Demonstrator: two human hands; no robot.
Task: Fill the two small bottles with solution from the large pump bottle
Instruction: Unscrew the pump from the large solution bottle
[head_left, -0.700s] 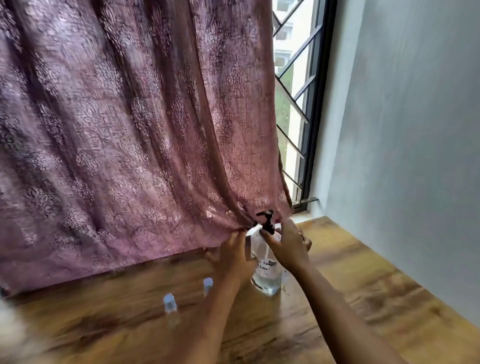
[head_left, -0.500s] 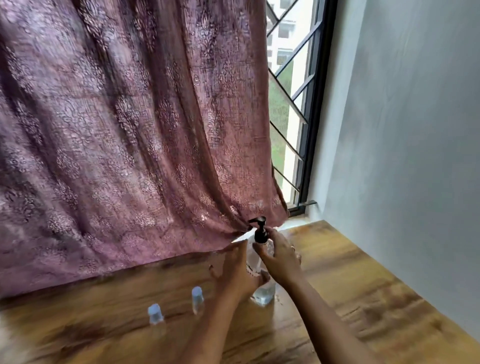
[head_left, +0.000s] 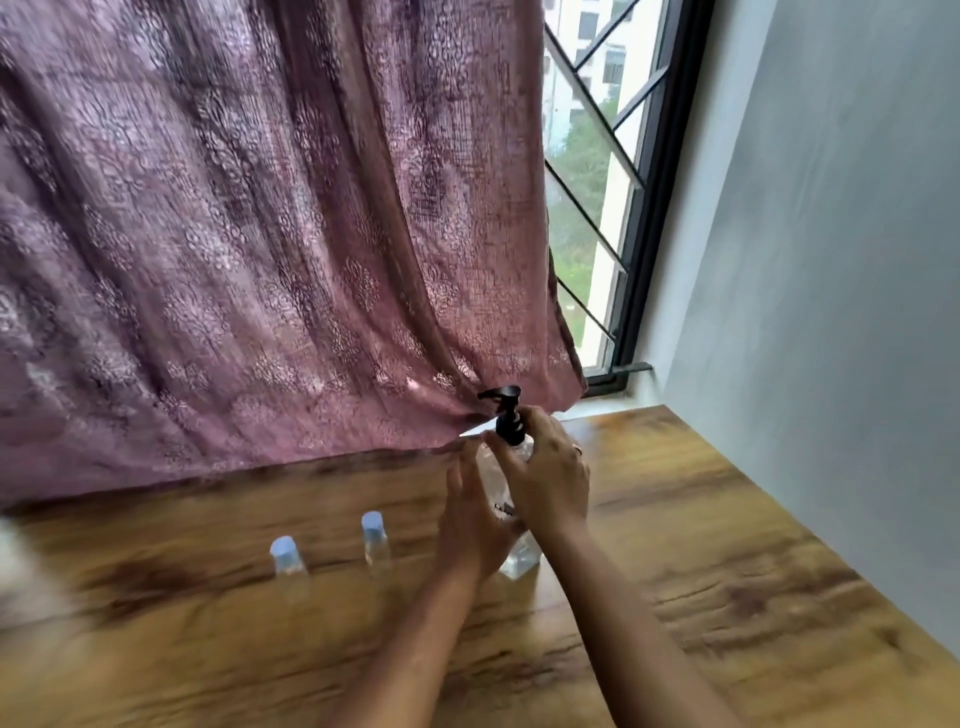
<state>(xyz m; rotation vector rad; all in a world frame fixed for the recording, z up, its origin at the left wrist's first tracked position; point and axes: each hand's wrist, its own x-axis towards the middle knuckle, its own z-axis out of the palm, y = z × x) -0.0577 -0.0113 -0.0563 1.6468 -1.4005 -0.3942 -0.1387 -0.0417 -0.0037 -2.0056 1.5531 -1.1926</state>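
Both hands are on the large pump bottle (head_left: 519, 558), which stands toward the far side of the wooden surface (head_left: 727, 597), right at the hem of the purple curtain (head_left: 260, 234). The left hand (head_left: 470, 525) is pressed flat against the bottle's left flank, fingers extended, steadying rather than wrapping it. The right hand (head_left: 550, 478) is clamped around the shoulder and neck, thumb and fingers closed just under the black pump head (head_left: 506, 415), whose spout points left.

To the left of the hands, the two small bottles (head_left: 288, 558) (head_left: 375, 538) stand upright, side by side but apart, pale blue caps on. The picture is blurred there, so I cannot tell whether they hold anything.

So this looks like the opening step: getting the big bottle ready, perhaps loosening the pump collar or bringing the bottle nearer. No filling has begun, to my eye. The next move calls for a firm hold on the body while the neck is worked, and then those small caps must come off.
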